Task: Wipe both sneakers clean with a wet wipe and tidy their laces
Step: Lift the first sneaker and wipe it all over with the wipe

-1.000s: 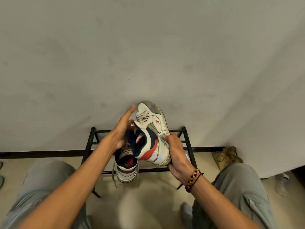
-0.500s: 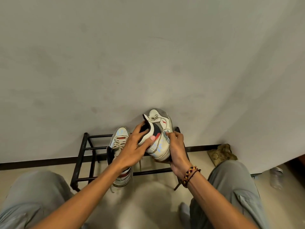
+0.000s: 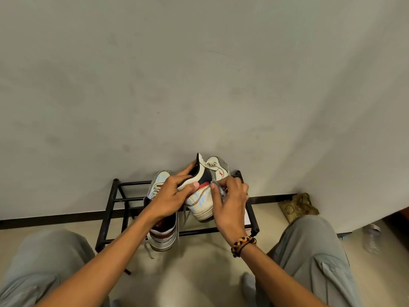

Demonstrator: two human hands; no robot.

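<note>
The left hand (image 3: 170,199) grips the collar of a scuffed white leather sneaker with navy-and-red heel (image 3: 204,196), held above the black metal-tube shoe rack (image 3: 110,209). The right hand (image 3: 230,203) pinches a crumpled grey wet wipe (image 3: 218,189) against its side. The matching second sneaker (image 3: 162,231) rests on the rack, left, laces loose.

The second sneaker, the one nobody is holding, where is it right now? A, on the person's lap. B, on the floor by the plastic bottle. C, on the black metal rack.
C: the second sneaker sits on the black rack, partly behind the left hand.
</note>
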